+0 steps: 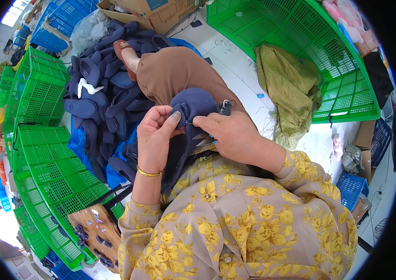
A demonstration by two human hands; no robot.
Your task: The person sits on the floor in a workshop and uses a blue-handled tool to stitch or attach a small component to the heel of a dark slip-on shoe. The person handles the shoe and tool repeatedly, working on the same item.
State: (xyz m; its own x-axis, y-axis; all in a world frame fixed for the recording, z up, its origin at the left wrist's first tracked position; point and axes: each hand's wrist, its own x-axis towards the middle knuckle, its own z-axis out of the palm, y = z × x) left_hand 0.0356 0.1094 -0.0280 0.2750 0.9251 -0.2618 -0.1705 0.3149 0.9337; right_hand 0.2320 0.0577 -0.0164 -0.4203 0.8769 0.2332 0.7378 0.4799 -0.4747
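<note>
A navy fabric slipper (193,103) is held over my lap. My left hand (157,133) grips it, thumb pressed on a folded piece of the same cloth at its upper. My right hand (228,133) is closed, thumb and forefinger pinched against the slipper's edge beside the left thumb; what lies between them is too small to make out. Pointed grey metal blades (200,140) show just under the right hand. A small dark piece with a pale loop (226,107) sits above the right knuckles. More dark slipper material (177,161) hangs below the hands.
A heap of navy slippers (109,88) lies on blue sheeting to the left. Green crates (53,172) stand along the left, another green crate (347,79) at the right with an olive sack (284,79). A wooden board (96,228) with small dark pieces is at lower left.
</note>
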